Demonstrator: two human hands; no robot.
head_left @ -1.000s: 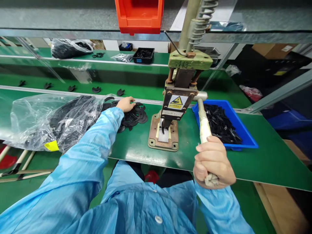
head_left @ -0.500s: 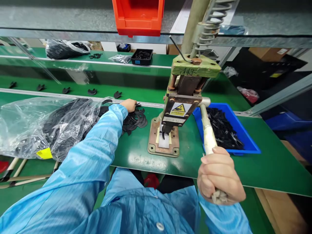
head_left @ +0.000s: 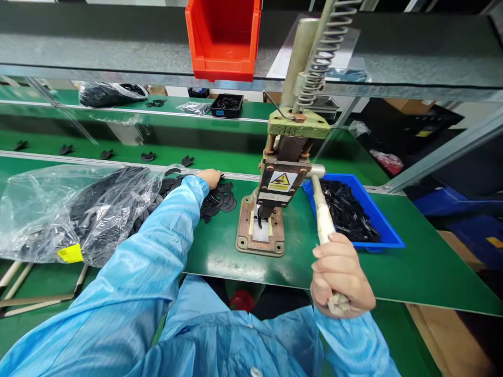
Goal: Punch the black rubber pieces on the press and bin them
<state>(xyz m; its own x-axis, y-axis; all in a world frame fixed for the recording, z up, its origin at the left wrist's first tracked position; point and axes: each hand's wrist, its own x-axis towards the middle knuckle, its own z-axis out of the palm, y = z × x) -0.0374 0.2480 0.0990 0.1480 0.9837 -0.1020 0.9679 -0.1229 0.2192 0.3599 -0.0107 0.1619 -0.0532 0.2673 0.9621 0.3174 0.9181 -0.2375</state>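
Observation:
My right hand (head_left: 342,277) is wrapped around the taped lever (head_left: 324,220) of a green hand press (head_left: 281,180), at the lever's lower end. A black curved piece (head_left: 260,220) sits on the press's base plate (head_left: 260,247), under the punch head. Over a pile of flat black curved pieces (head_left: 220,199), left of the press, is my left hand (head_left: 211,178). Its fingers are drawn together at the pile. Whatever lies between the fingertips is mostly hidden.
A clear plastic bag (head_left: 78,209) of black pieces lies on the left. Right of the press stands a blue tray (head_left: 383,222) of black parts. Several black pieces (head_left: 148,156) are spaced along the green strip behind. A red bin (head_left: 223,68) hangs above.
The view has tilted up slightly, so the press and lever appear farther left. My right hand keeps its grip on the lever. My left hand stays at the pile.

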